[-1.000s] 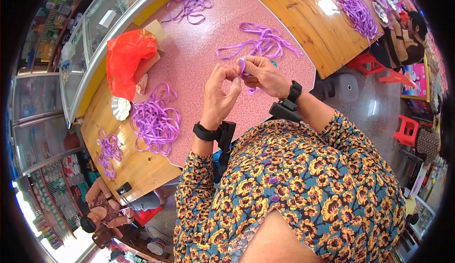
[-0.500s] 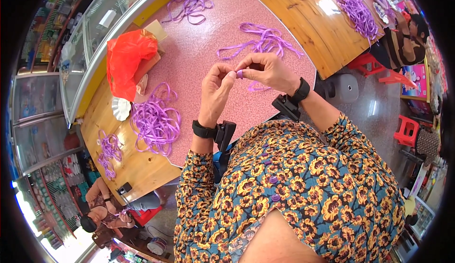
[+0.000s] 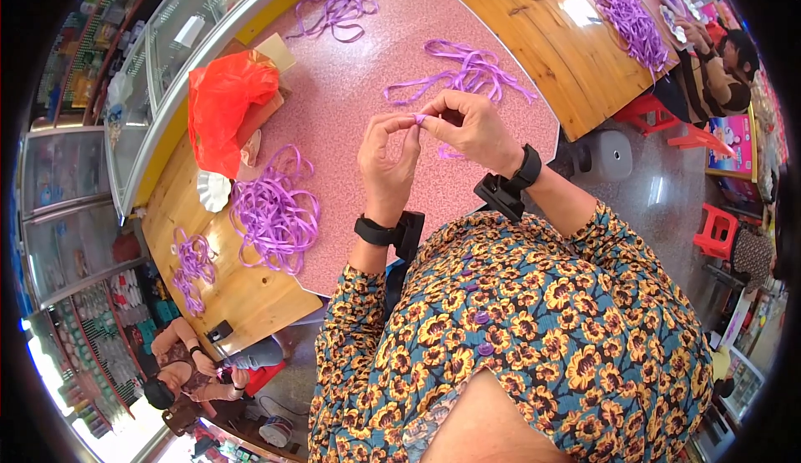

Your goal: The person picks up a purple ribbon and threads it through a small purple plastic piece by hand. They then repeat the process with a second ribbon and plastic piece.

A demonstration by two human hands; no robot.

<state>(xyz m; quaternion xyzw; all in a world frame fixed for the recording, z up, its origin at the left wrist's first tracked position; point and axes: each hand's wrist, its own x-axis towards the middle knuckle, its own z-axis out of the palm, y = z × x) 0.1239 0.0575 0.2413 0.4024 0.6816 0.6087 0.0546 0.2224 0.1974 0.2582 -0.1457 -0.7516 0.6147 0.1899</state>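
Note:
Both hands meet above the pink tabletop (image 3: 367,71), fingertips almost touching. Between them is a small piece of purple ribbon (image 3: 420,118). My left hand (image 3: 389,156) pinches it with thumb and finger, and my right hand (image 3: 477,132) pinches it from the other side. Whether the piece is folded or knotted is too small to tell. A loose bunch of purple ribbon (image 3: 467,69) lies just beyond my right hand. To the left of my left hand rests a larger tangled heap of the same ribbon (image 3: 275,213).
A red plastic bag (image 3: 229,104) sits on a cardboard box at the left, beside a white fluted dish (image 3: 214,192). More purple ribbon (image 3: 338,8) lies at the far edge, and another pile (image 3: 630,25) on the wooden table (image 3: 517,37). Other people sit at lower left and far right.
My left hand has shifted slightly right and its fingers have moved up against the ribbon piece. My right hand's fingertips have tilted, still pinching the ribbon.

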